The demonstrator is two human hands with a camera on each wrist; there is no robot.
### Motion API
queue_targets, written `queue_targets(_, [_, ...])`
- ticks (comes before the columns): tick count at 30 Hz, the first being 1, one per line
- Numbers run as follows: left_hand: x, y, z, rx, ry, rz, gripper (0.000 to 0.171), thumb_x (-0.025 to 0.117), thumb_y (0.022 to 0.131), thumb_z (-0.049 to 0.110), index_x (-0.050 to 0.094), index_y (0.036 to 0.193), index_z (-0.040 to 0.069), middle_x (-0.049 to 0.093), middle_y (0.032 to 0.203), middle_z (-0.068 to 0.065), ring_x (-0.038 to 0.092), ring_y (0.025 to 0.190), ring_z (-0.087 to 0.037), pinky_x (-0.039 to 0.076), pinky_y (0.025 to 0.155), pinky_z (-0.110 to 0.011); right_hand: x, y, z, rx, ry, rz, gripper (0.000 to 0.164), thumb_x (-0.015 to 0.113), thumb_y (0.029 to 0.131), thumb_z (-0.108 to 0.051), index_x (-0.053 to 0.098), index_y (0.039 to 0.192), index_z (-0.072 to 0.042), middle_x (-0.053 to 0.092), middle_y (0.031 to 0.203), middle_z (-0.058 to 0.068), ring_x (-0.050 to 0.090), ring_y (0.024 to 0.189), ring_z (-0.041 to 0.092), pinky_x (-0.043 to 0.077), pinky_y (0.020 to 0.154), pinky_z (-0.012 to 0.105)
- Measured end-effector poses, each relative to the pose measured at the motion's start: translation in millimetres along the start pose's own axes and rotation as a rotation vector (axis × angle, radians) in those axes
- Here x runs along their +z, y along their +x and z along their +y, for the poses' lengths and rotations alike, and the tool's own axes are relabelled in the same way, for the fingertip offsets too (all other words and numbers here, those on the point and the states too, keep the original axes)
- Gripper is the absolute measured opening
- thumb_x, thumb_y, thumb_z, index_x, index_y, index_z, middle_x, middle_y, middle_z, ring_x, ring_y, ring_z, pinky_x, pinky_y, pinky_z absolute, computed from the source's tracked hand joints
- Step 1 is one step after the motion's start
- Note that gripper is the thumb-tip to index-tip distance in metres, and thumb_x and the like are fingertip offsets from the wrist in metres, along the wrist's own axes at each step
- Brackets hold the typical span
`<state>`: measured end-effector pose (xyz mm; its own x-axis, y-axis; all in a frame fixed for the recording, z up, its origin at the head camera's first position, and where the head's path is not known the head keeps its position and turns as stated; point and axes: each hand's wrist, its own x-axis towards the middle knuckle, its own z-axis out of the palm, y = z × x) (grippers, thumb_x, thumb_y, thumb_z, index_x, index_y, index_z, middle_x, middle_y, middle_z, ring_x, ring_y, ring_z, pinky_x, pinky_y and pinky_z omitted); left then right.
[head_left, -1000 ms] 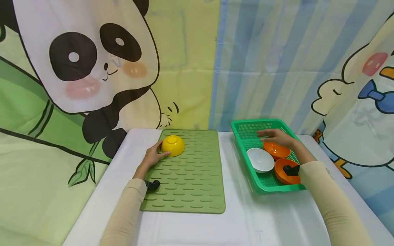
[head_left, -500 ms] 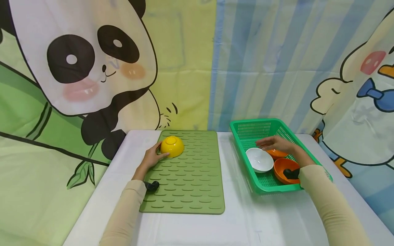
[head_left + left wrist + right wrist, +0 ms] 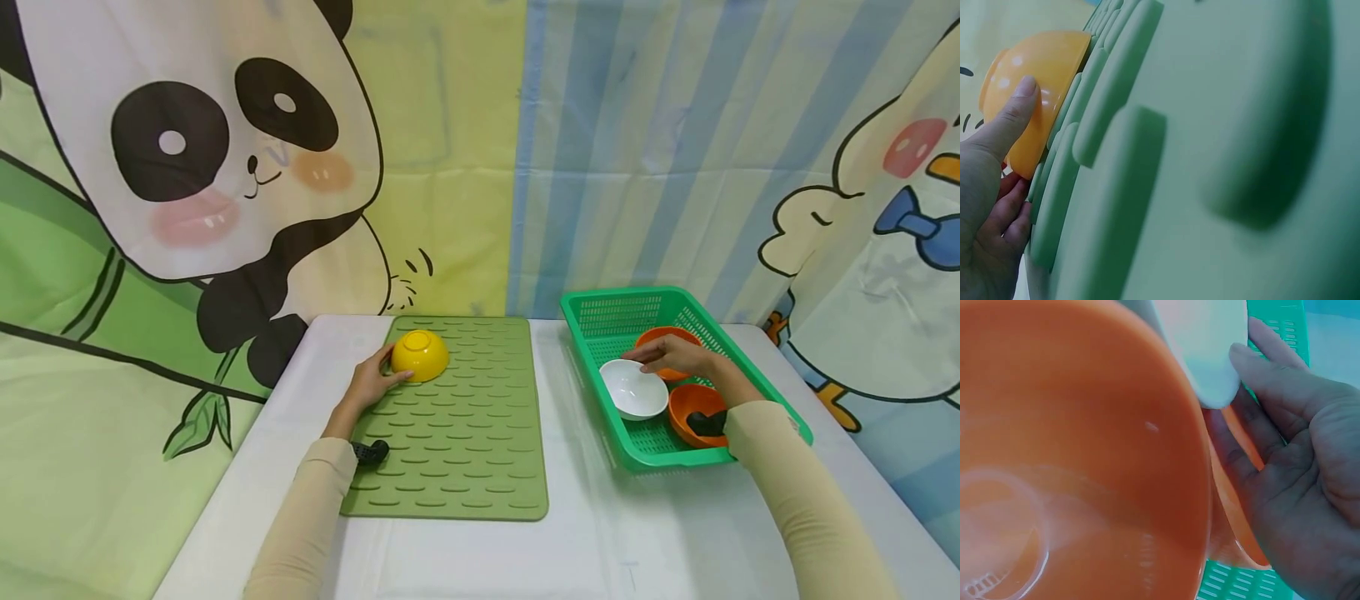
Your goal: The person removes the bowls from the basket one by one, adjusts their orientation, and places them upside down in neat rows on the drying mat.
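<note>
A yellow bowl [image 3: 420, 356] rests upside down on the green ridged mat [image 3: 480, 450]. My left hand [image 3: 369, 383] holds it from its left side; the left wrist view shows the thumb on the outer wall and the fingers down by the rim. Inside the green basket [image 3: 637, 460], a white bowl [image 3: 633, 392] sits with its mouth up. My right hand [image 3: 675, 357] grips the far right part of its rim. In the right wrist view the thumb lies at the edge of the white bowl [image 3: 1210, 356], with fingers reaching around behind it.
Two orange bowls share the basket: a back orange bowl [image 3: 667, 335], partly behind my right hand, and a front orange bowl [image 3: 686, 408]. A black wrist camera [image 3: 707, 423] overlaps the front one. A printed curtain [image 3: 480, 167] hangs behind the white table [image 3: 480, 558].
My right hand has come down and slightly forward from above the back orange bowl to the white bowl's rim. The left hand has stayed on the yellow bowl.
</note>
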<state>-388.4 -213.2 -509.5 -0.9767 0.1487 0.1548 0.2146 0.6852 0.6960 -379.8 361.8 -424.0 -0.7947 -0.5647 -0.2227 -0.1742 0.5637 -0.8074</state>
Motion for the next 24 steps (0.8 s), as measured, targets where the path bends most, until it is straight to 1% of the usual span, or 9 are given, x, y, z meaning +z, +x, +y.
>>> queue_targets(4, [0.1,0.0,-0.8,0.002,-0.005,0.004,0.085,0.065,0.075,0.048,0.029,0.140,0.008,0.035,0.141,-0.013,0.031,0.129,-0.031,0.029,0.104,-0.046,0.4,1.1,1.2,0.015,0.025,-0.014,0.040,0.056,0.088,-0.009,0.050,0.127,-0.001,0.049,0.128,0.020,0.043,0.119,0.035,0.046,0.091,0.039])
queue_targets(10, [-0.7,-0.9,0.6,0.003,-0.014,0.004,0.084,0.066,0.076,0.046,0.029,0.140,0.006,0.035,0.141,-0.014,0.031,0.129,-0.031,0.029,0.104,-0.046,0.9,1.4,2.9,0.009,0.012,-0.010,0.039,0.056,0.088,-0.009,0.051,0.126,-0.004,0.048,0.129,0.019,0.042,0.119,0.038,0.048,0.088,0.037])
queue_targets(16, [-1.5,-1.7,3.0,0.004,-0.028,0.001,0.085,0.066,0.075,0.046,0.029,0.140,0.007,0.035,0.141,-0.014,0.031,0.129,-0.031,0.029,0.105,-0.046,1.6,0.6,0.3,-0.001,0.031,-0.021,0.039,0.054,0.089,-0.006,0.049,0.127,-0.001,0.045,0.130,0.023,0.044,0.116,0.039,0.049,0.085,0.041])
queue_targets(24, [-2.3,-2.8,4.6,0.002,-0.031,-0.002,0.085,0.066,0.075,0.046,0.028,0.140,0.006,0.033,0.142,-0.014,0.030,0.130,-0.031,0.028,0.105,-0.046,2.6,-0.4,-3.1,0.027,0.047,-0.007,0.038,0.053,0.089,-0.005,0.049,0.127,0.000,0.047,0.129,0.023,0.047,0.113,0.037,0.049,0.085,0.043])
